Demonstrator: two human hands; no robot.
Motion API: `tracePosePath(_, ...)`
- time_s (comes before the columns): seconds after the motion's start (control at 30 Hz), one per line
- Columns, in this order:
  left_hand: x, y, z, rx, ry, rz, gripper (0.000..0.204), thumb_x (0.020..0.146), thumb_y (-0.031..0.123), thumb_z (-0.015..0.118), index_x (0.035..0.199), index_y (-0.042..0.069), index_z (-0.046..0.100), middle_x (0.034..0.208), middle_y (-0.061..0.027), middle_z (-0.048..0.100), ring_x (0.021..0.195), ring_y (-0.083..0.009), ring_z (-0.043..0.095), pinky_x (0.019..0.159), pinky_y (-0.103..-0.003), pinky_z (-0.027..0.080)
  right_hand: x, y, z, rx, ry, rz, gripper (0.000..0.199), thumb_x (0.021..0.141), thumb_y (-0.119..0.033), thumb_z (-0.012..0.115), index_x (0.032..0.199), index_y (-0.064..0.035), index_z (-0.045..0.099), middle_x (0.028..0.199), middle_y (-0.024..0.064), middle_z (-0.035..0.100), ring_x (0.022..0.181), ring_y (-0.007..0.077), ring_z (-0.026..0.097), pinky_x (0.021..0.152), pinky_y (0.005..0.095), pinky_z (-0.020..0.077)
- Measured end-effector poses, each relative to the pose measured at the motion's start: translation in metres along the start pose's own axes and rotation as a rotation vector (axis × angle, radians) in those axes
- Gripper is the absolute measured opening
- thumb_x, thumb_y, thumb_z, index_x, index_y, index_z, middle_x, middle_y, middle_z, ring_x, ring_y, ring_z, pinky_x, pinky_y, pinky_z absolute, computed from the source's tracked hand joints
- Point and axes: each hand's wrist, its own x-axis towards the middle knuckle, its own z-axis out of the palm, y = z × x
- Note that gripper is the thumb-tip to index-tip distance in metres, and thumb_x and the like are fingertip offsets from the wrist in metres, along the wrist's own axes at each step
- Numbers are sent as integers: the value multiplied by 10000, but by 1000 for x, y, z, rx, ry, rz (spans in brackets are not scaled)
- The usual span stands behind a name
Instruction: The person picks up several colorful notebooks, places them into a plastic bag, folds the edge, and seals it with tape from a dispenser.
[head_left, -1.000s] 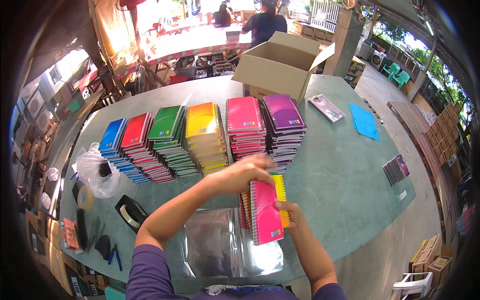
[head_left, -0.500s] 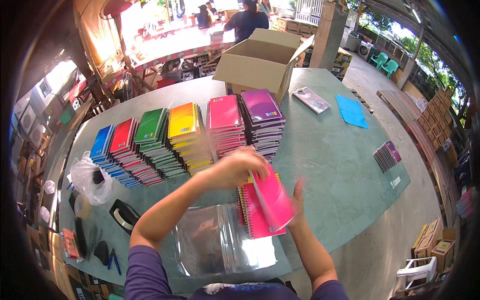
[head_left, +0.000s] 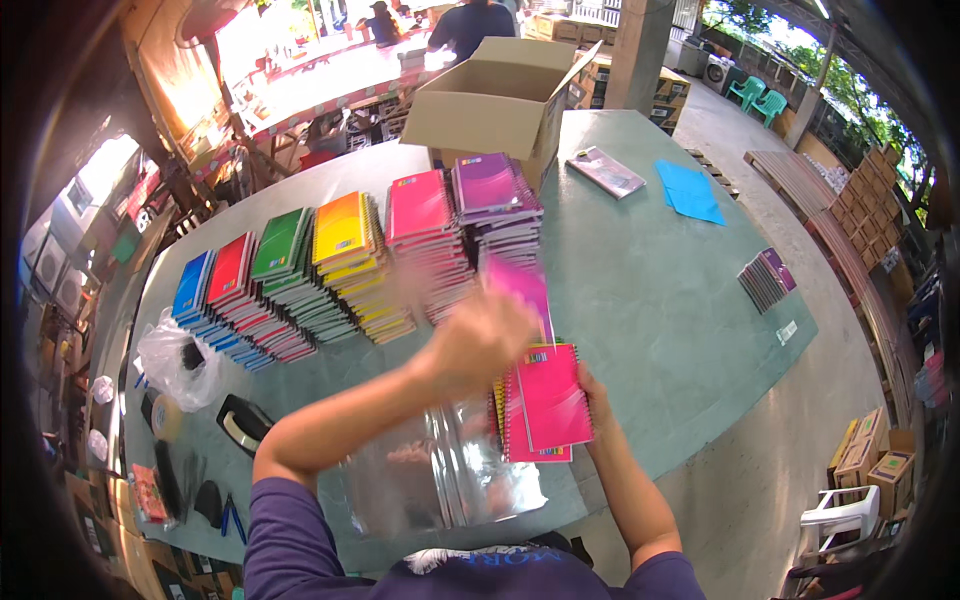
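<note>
My right hand (head_left: 598, 392) holds a small bundle of spiral notebooks (head_left: 545, 405) upright over the table, a pink one facing me and a yellow one behind. My left hand (head_left: 480, 335) is raised and blurred, gripping a purple-pink notebook (head_left: 520, 285) just above the bundle. Clear plastic bags (head_left: 440, 475) lie flat under my left forearm at the table's near edge. Beyond them stand stacks of notebooks: blue (head_left: 195, 295), red (head_left: 235, 285), green (head_left: 285, 260), yellow (head_left: 345, 250), pink (head_left: 420, 225) and purple (head_left: 490, 195).
An open cardboard box (head_left: 495, 95) stands at the far side of the green table (head_left: 650, 290). A blue sheet (head_left: 690, 190), a wrapped pack (head_left: 605, 170) and a small notebook pile (head_left: 765, 280) lie to the right. A tape dispenser (head_left: 240, 420) and plastic bag (head_left: 175, 355) sit left. People stand beyond.
My left hand has lifted from the bundle toward the stacks and now carries a purple-pink notebook. The bundle in my right hand has stayed upright over the clear bags.
</note>
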Motion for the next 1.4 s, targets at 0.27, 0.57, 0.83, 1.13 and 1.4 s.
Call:
tracePosePath(0.27,-162,81,7,-327,137,-66,647,607,203,749,1201,138,499,1119,-76,560,1121,-269,501,1036,-515,275,2,72,-7,-177,-106,561,636,828,-347,558,1322,-11,342,1145,183,547,938,283,615,798,396,529)
tracePosePath(0.57,-264,109,33,-1377,486,-1185,1006,460,105,887,1280,73,304,1132,-57,506,1086,-198,490,919,-336,420,15,157,14,-1052,-563,-18,1045,605,-513,781,1391,-68,254,1296,155,395,1224,257,380,1027,370,303)
tracePosePath(0.83,-273,108,22,-1176,368,-1090,969,487,129,878,1276,59,320,1145,-93,474,1076,-188,478,917,-330,411,-6,188,25,-1109,-304,-335,935,486,-241,895,1237,-40,375,1125,98,518,1055,189,516,888,311,439)
tracePosePath(1.13,-288,128,61,-986,159,-1023,839,535,68,834,1220,79,351,1056,-102,516,977,-213,543,844,-316,454,-13,192,27,-1138,-307,-196,875,495,-161,891,1215,-64,403,1162,84,505,1076,186,504,927,323,415)
tracePosePath(1.4,-284,136,84,-967,164,-942,738,573,21,784,1182,65,369,1008,-119,511,943,-244,550,806,-337,460,-6,193,-38,-1611,-294,-380,644,635,-184,770,1175,-41,451,1117,116,517,1042,246,525,901,321,421)
